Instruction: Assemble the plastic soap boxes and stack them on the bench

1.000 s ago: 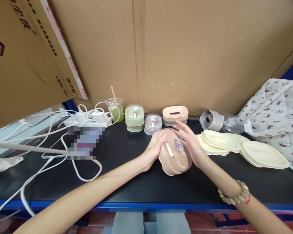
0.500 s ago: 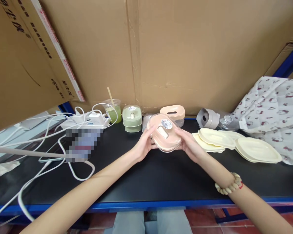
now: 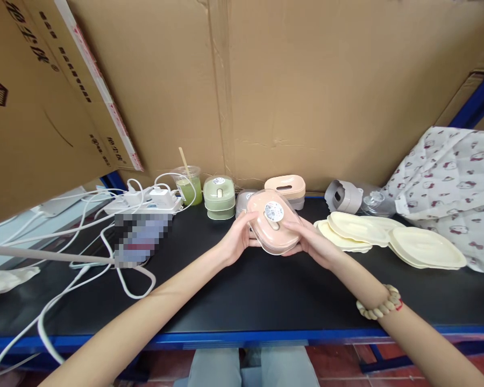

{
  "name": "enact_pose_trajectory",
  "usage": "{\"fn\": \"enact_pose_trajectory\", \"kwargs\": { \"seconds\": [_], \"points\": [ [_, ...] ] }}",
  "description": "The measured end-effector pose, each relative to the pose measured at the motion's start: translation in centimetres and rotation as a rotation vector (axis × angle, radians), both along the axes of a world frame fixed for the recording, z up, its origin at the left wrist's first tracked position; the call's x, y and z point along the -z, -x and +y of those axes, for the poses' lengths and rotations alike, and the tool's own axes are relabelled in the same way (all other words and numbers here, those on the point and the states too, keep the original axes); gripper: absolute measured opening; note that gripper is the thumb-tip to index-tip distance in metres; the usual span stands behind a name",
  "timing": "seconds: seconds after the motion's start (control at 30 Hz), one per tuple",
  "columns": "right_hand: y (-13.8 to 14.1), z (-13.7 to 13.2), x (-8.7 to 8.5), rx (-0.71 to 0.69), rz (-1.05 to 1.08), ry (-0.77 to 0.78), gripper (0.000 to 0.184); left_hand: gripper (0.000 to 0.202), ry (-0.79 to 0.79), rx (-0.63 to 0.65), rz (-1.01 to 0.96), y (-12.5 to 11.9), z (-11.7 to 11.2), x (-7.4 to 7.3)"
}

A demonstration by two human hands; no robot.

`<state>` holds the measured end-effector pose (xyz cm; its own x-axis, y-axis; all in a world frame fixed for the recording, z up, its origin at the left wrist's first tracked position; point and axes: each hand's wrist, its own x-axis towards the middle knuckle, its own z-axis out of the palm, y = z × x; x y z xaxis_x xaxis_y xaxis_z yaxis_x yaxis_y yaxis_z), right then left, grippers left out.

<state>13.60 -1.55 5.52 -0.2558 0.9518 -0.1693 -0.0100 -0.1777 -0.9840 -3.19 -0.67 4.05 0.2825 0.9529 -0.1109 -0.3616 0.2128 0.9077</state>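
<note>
Pink box [image 3: 275, 242] turned, right grip [image 3: 312, 243] now clasping it, thumb [image 3: 297, 229] over lid [image 3: 262, 203]

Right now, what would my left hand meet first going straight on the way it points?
The pink box your left hand holds; past it, perhaps the peach container at the back, though depth is unclear.

Head camera: at head height, looking forward and down
Tabletop [image 3: 250, 301]: close below (cardboard [image 3: 326, 97] fills the top)

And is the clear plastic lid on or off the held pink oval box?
On: the clear plastic lid covers the pink oval box, whose colour shows through it.
</note>
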Motion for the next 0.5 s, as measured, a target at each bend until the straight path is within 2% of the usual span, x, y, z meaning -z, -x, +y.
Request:
{"fn": "enact_pose_trajectory", "kwargs": {
  "seconds": [0.1,0.23,0.37,0.5],
  "points": [
    [0.09,0.0,0.3,-0.023,-0.001,0.011,0.049,0.041,-0.014,-0.05,0.043,-0.09,-0.01,0.11],
    [0.11,0.22,0.78,-0.034,0.02,0.042,0.043,0.039,-0.027,-0.121,0.087,-0.2,0.12,0.51],
    [0.05,0.49,1.01,-0.006,-0.037,0.041,0.037,0.043,-0.046,-0.055,0.11,-0.19,0.19,0.84],
    [0.01,0.62,1.07,-0.048,-0.038,0.03,0.036,0.047,-0.021,-0.037,0.097,-0.09,0.13,0.82]
  ]
}}
